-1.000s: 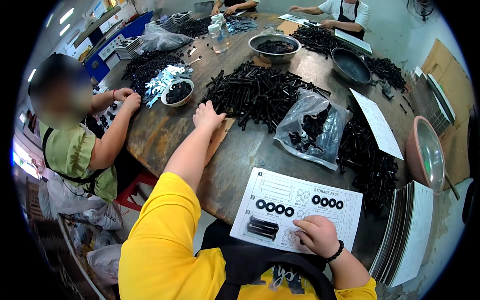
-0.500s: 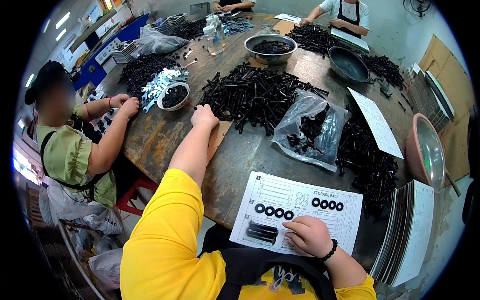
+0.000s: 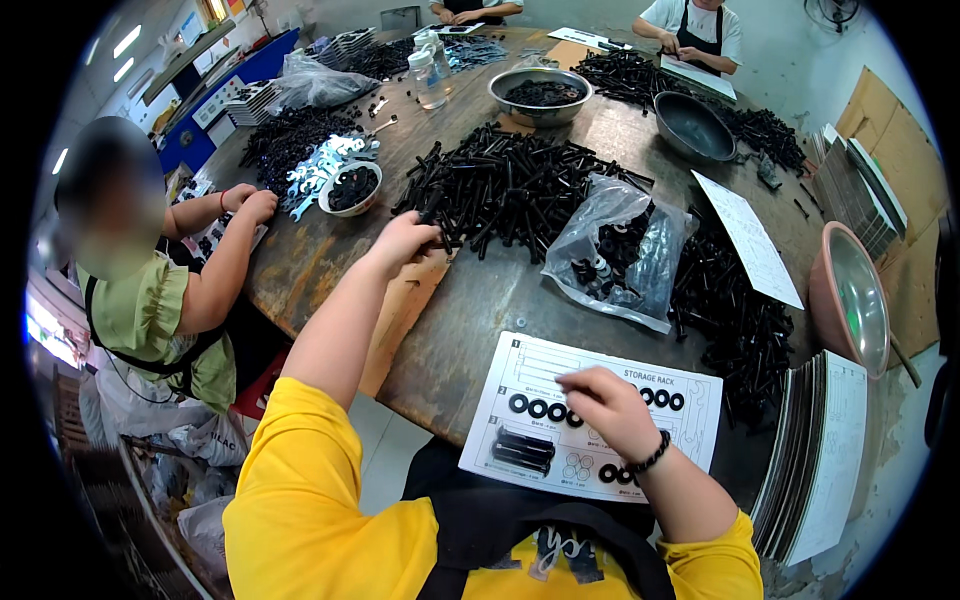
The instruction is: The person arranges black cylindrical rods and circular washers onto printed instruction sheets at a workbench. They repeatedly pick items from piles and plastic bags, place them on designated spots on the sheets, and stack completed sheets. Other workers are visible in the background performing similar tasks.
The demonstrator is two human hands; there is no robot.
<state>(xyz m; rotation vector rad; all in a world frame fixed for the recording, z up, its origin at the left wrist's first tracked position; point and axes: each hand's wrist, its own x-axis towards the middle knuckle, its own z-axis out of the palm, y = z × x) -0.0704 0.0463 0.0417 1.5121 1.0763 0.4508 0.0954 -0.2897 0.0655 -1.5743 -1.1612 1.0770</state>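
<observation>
My left hand [image 3: 402, 243] is closed at the near left edge of a heap of black bolts [image 3: 510, 190], with a dark bolt [image 3: 431, 212] at its fingers. My right hand [image 3: 615, 408] hovers over a white printed card [image 3: 480, 440], its fingers curled together; whatever they hold, if anything, is hidden. On the card lie black washers [image 3: 540, 409] in rows, partly covered by my right hand and wrist, and several black bolts [image 3: 522, 450] side by side at the left. A piece of brown cardboard [image 3: 400, 325] lies under my left forearm.
A clear bag [image 3: 625, 255] of small black parts lies beyond the card. More bolts [image 3: 735, 340], a stack of cards [image 3: 810, 460] and a pink basin [image 3: 850, 300] are at right. A bowl of washers [image 3: 350, 190] stands at left, near a co-worker [image 3: 150, 290]. Others work at the far side.
My right hand has moved up the card, uncovering washers at its lower right. My left hand has turned and shifted slightly at the heap's edge, a bolt now showing at its fingers.
</observation>
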